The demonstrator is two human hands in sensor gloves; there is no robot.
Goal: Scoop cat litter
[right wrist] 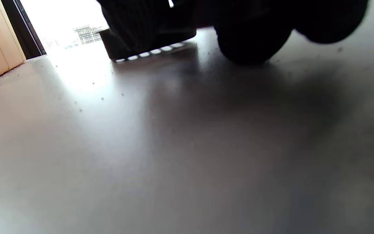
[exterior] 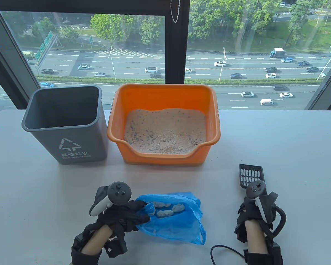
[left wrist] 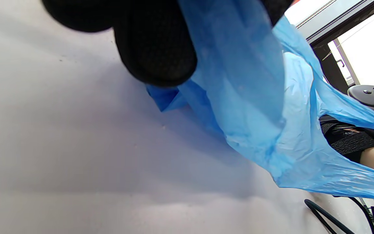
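Note:
An orange litter box (exterior: 114,132) holding pale cat litter (exterior: 165,129) stands at the back centre of the table. My left hand (exterior: 139,212) grips the open edge of a blue plastic bag (exterior: 176,226) lying on the table, with several grey clumps (exterior: 167,209) inside. In the left wrist view my fingers (left wrist: 154,48) pinch the bag (left wrist: 271,113). A black slotted scoop (exterior: 249,175) lies flat at the right. My right hand (exterior: 255,212) covers its handle. In the right wrist view my fingers (right wrist: 252,42) are low over the table beside the scoop (right wrist: 148,45); the grip is hidden.
A grey waste bin (exterior: 80,149), open at the top, stands left of the litter box. A black cable (exterior: 226,254) loops on the table near my right wrist. A window runs behind the table's far edge.

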